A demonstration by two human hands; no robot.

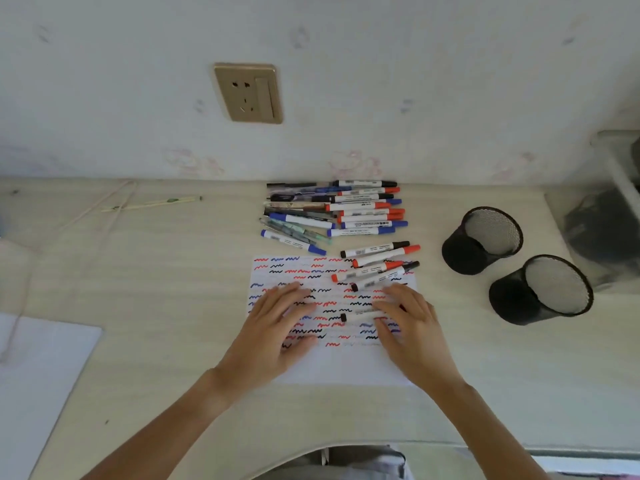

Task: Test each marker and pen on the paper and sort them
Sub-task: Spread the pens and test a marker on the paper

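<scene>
A white paper (346,365) full of red, blue and black squiggles lies at the desk's middle. My left hand (273,327) rests flat on its left part, fingers straight. My right hand (412,327) lies on its right part, fingers laid over a white marker with a black end (358,315) that lies on the sheet. Several markers with red and black caps (379,266) lie across the paper's top right corner. Behind the paper sits a pile of markers and pens (332,211).
Two black mesh cups (483,240) (542,289) stand at the right, both showing pale insides. Thin sticks (149,203) lie far left near the wall. Another white sheet (38,375) lies at the left edge. A wall socket (248,92) is above.
</scene>
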